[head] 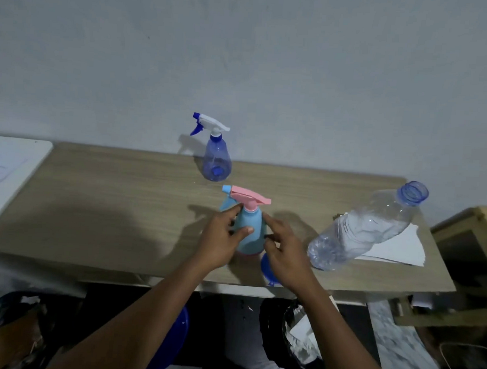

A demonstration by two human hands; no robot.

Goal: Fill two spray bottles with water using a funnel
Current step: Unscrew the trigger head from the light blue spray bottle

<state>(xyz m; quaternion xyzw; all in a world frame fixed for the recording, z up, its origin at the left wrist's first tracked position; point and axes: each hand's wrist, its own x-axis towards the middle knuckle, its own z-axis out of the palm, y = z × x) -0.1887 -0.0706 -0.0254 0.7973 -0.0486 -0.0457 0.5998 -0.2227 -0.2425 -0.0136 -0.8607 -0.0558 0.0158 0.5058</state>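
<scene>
Wood-look counter point(108, 205) takes up most of it. Big clear water bottle point(367, 227) stands uncapped on the right. Left grip point(219, 239) curls round the pale blue spray bottle point(251, 235) mid-counter, and the right grip point(286, 254) just touches its other side with loose fingers. Dark blue spray bottle point(216, 160) sits behind, by the wall. Blue funnel point(267, 270) peeks out under the right grip.

The wood-grain table point(108, 205) is carrying a dark blue spray bottle point(216, 160) near its back edge, a light blue spray bottle point(251, 235) at mid-depth, a clear water bottle point(361, 232) standing further right, white paper sheets point(397, 248) lying at that bottle's right side, and a blue funnel point(266, 271) at the front edge.
</scene>
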